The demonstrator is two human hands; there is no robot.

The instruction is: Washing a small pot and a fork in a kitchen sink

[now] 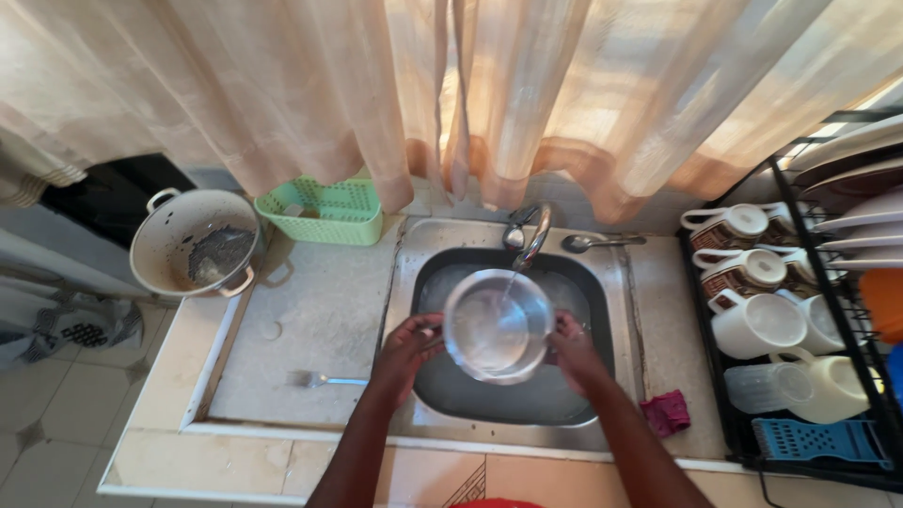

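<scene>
Pot: a round steel pot (498, 325) sits over the middle of the sink (602, 282), level, mouth up, held above the dark basin.
Pot contents: clear water; a thin stream falls from the tap (529, 233) into it, landing a little toward the back rim.
Pot look: shiny bare metal, low straight wall, pale reflective bottom, a small side handle under each hand.
Left hand: the left hand (406, 346) grips the pot's left side, fingers curled round the handle.
Right hand: the right hand (574, 346) clasps the pot's right side in the same way.
Sink: steel, set into the counter (310, 320); the basin under the pot looks wet and dark.
Colander: a cream enamel colander (196, 243) at the counter's back left corner, tilted, with dark scraps inside.
Basket: a green plastic basket (324, 211) at the back edge; its contents cannot be made out.
Rack: a black dish rack (800, 452) at the right edge, holding white cups (752, 325), plates and a blue grater (818, 439).
Loose pieces: a fork (324, 380) on the counter left of the sink, a spoon (597, 242) behind it, a red cloth (666, 413) at its front right corner.
</scene>
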